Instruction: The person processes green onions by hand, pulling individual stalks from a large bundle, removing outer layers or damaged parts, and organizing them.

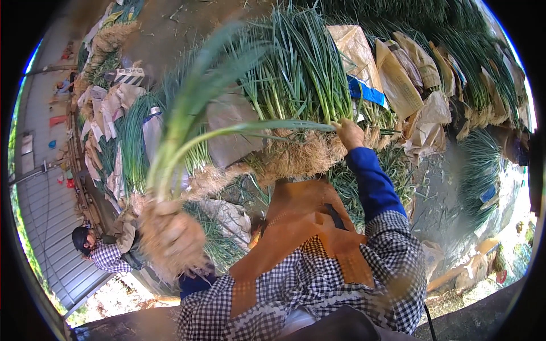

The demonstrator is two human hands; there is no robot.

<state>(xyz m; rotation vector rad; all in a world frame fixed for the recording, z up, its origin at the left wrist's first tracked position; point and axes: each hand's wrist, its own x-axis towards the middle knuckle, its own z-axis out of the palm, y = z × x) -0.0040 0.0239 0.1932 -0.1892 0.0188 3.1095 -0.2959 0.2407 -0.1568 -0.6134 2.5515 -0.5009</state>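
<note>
My left hand (185, 234), blurred, is closed around the root end of a small bunch of green onions (170, 142), held up close at the left. Pale hairy roots hang below the fist and the green leaves rise out of focus above it. One long leaf (256, 126) bends away from the bunch to the right. My right hand (348, 134) is closed on the far end of that leaf, arm stretched forward. Just beyond it stands a dense row of green onions (296, 68), leaves up, with a thick mat of tan roots (301, 154) toward me.
Brown paper sheets (398, 79) separate more bundles at the right. A brown apron (310, 207) covers my lap. Loose green leaves (219, 238) and a pale sack (224, 219) lie at the left. A person in a dark cap (83, 240) is at the far left.
</note>
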